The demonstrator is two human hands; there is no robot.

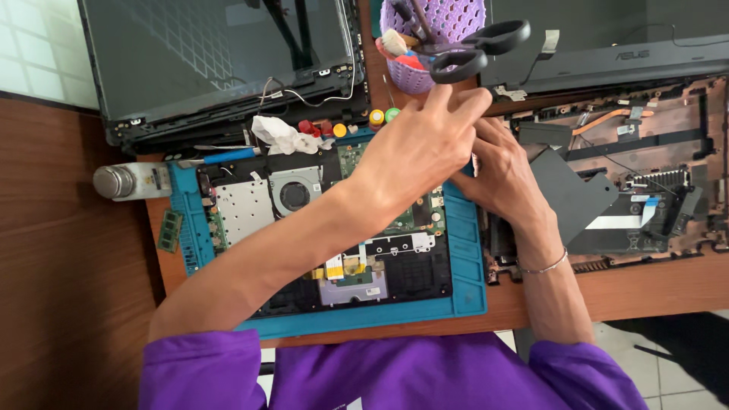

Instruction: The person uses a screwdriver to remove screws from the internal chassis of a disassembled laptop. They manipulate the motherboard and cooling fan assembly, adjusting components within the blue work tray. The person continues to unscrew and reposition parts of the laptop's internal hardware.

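My left hand (421, 148) reaches across an opened laptop base (250, 209) whose circuit board and round fan (295, 195) are exposed. Its fingers are held together and point up toward a purple basket (414, 77). My right hand (505, 171) lies just beneath and right of it, fingers curled under the left fingers. A small pale sliver shows between the two hands; what they hold is hidden. The laptop base rests on a blue work mat (471, 258). A thin bracelet sits on my right wrist.
The basket holds black scissors (471, 49) and brushes. A second stripped laptop chassis (653, 190) with a loose dark plate (569, 193) lies right. A detached screen (220, 53), white tissue (277, 135), silver bottle (125, 181), blue-handled tool (228, 156) and memory stick (169, 231) are left.
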